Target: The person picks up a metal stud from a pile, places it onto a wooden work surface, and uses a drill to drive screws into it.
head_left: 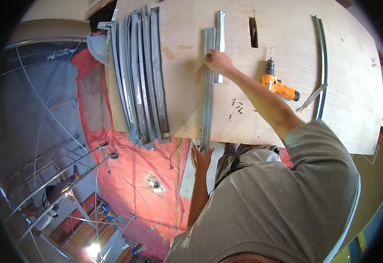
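Observation:
A long galvanised metal channel lies lengthwise across the plywood board, its near end sticking out past the board's edge. My left hand holds that near end from below, thumb on one side and fingers on the other. Farther up, my right hand is closed on the same channel, fingers bent over its edge. A shorter metal channel rests alongside, just right of the long one and partly hidden by my right hand. Right of my forearm lies an orange cordless drill with a bit fitted.
Several metal channels are bunched at the board's left. Small loose screws lie near the drill. A rectangular slot cuts through the board. Another long channel and a thin strip sit at right. Scaffold tubes and red sheeting are lower left.

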`<state>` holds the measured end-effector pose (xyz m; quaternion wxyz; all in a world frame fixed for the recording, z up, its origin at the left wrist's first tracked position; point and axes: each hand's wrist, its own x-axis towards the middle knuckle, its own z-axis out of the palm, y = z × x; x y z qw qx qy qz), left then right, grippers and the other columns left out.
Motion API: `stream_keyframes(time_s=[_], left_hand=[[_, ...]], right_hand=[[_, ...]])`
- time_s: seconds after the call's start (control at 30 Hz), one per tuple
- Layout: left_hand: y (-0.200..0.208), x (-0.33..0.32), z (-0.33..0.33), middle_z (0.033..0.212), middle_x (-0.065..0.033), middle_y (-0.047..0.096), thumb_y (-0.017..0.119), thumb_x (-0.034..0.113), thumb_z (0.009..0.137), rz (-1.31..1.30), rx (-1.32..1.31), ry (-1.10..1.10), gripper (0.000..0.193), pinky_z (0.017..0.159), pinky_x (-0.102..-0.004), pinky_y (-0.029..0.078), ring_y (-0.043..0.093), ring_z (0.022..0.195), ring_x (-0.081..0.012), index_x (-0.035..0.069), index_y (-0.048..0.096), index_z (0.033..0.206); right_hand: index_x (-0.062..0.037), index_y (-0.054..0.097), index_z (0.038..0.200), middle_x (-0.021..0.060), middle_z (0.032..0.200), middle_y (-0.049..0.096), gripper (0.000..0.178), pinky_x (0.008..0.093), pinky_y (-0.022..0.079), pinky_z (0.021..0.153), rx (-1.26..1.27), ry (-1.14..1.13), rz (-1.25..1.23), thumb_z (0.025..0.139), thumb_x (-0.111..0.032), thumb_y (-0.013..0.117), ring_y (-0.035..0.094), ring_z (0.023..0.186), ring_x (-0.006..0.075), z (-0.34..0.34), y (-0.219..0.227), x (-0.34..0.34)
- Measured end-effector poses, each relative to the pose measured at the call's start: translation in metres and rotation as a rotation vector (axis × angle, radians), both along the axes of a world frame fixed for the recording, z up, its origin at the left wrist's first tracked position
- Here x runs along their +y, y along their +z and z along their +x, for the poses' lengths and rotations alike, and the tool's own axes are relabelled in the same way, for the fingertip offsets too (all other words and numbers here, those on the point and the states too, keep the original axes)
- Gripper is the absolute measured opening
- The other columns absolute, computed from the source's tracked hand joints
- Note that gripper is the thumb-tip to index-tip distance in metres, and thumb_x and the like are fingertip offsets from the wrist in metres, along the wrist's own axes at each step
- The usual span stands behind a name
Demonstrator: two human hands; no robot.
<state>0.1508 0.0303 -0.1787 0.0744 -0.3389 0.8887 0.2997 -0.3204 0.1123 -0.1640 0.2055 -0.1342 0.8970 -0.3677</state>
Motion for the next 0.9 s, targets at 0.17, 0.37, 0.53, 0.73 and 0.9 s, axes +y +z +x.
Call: stream_keyframes(time_s=[0.17, 0.37, 0.53, 0.73, 0.9], left_hand=[[-0.024, 0.009, 0.018, 0.148, -0.0306, 0.059, 0.093, 0.040, 0.083, 0.064, -0.136, 0.028, 0.112, 0.111, -0.0545, 0.049, 0.056, 0.138, -0.0497, -0.005, 0.031, 0.165], [-0.050, -0.010, 0.027, 0.157, -0.0352, 0.050, 0.084, 0.022, 0.085, 0.316, -0.006, 0.046, 0.107, 0.115, -0.0535, 0.047, 0.053, 0.143, -0.0507, -0.007, 0.022, 0.167], [-0.054, -0.066, 0.045, 0.143, -0.0254, 0.058, 0.080, 0.011, 0.082, 0.435, 0.154, -0.010, 0.107, 0.106, -0.0462, 0.051, 0.062, 0.124, -0.0377, -0.004, 0.018, 0.168], [0.064, -0.110, 0.009, 0.117, -0.0152, 0.077, 0.067, 0.013, 0.096, 1.012, -0.011, -0.072, 0.064, 0.065, -0.0311, 0.058, 0.070, 0.077, -0.0150, -0.003, 0.046, 0.154], [0.090, -0.173, 0.008, 0.123, -0.0195, 0.077, 0.065, 0.020, 0.101, 1.436, -0.047, 0.034, 0.053, 0.057, -0.0293, 0.059, 0.069, 0.068, -0.0154, -0.003, 0.051, 0.147]], right_hand=[[-0.0043, 0.071, 0.113, 0.0222, 0.101, 0.079, 0.032, 0.0568, 0.059, 0.084, 0.005, -0.098, 0.170, 0.098, -0.032, 0.065, 0.075, 0.096, 0.0454, 0.105, -0.010, 0.125], [-0.0024, 0.070, 0.113, 0.0222, 0.103, 0.079, 0.034, 0.0562, 0.060, 0.085, 0.053, -0.231, 0.235, 0.098, -0.032, 0.067, 0.076, 0.095, 0.0444, 0.176, -0.012, 0.188], [-0.0058, 0.074, 0.116, 0.0224, 0.103, 0.079, 0.031, 0.0537, 0.060, 0.086, 0.093, -0.243, 0.261, 0.098, -0.030, 0.070, 0.076, 0.095, 0.0434, 0.193, -0.002, 0.175], [-0.0058, 0.078, 0.117, 0.0234, 0.101, 0.079, 0.034, 0.0536, 0.060, 0.088, 0.128, -0.228, 0.190, 0.097, -0.032, 0.072, 0.076, 0.096, 0.0440, 0.221, 0.008, 0.168], [-0.0047, 0.079, 0.112, 0.0259, 0.098, 0.078, 0.031, 0.0526, 0.060, 0.086, 0.140, -0.145, 0.156, 0.097, -0.031, 0.072, 0.076, 0.096, 0.0448, 0.257, 0.024, 0.160]])
